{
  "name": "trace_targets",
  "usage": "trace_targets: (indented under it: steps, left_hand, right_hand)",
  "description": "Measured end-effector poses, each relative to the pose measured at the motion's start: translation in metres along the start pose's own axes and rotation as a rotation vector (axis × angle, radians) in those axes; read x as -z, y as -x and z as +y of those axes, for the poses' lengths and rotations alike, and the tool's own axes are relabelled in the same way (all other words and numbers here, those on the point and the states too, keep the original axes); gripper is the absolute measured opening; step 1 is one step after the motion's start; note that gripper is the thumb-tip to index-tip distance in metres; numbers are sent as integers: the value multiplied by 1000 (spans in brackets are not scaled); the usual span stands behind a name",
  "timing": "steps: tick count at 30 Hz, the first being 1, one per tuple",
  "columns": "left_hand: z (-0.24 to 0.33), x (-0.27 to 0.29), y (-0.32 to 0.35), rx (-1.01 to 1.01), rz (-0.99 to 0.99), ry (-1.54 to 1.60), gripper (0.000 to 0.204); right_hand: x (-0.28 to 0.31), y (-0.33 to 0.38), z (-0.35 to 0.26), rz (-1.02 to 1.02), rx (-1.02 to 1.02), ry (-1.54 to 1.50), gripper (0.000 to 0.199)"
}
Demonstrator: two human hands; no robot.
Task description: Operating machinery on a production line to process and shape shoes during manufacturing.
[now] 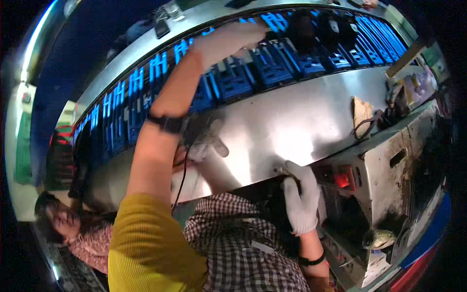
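Observation:
My left hand (228, 45), smeared by motion, stretches over a long recessed line of blue-lit slotted parts (233, 83). Its fingertips are near the upright blue pieces (275, 22), and whether it holds anything is not clear. A dark band circles that wrist. White-gloved, my right hand (302, 199) rests at the front edge of the metal table (272, 117), its thumb and fingers apart around the edge. Beside its fingertips is a small round knob (277, 170). Under my left forearm lies a blurred, pale, clear-looking object (211, 143).
Dark bulky shapes (326, 31) cover part of the blue line. Right of my right hand stands a worn metal cabinet (389, 170) with a red-lit switch (344, 179). A tan piece (361, 117) and dark cables (389, 114) lie on the table's right. Another person (73, 228) is at lower left.

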State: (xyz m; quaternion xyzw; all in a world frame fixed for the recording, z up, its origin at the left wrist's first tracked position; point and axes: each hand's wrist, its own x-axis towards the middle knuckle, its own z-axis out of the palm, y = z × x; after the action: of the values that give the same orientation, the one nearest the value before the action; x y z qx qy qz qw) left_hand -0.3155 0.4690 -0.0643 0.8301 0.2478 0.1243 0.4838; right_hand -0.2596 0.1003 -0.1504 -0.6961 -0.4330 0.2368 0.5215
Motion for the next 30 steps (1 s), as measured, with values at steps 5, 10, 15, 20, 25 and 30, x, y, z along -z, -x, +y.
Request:
trace_targets:
  steps: [5,10,15,20,25,30]
  left_hand:
    - [-48,-6,181,235,235,-535,56]
    - [-53,-67,245,525,453,-784,62]
    - [-45,-99,275,84,733,-799,52]
    - [-75,-125,275,112,555,-498,40]
    - [-83,-118,250,210,478,-520,36]
    - [-109,-94,230,164,601,-489,49]
  right_hand:
    - [-71,-28,-17,-178,154,-22,35]
    - [-136,-41,-29,-224,202,177,37]
    - [-140,-46,-7,-132,254,114,31]
    - [-97,-24,3,6,263,164,24]
    - [-60,2,43,226,186,198,21]
    - [-53,-3,75,296,126,-22,22]
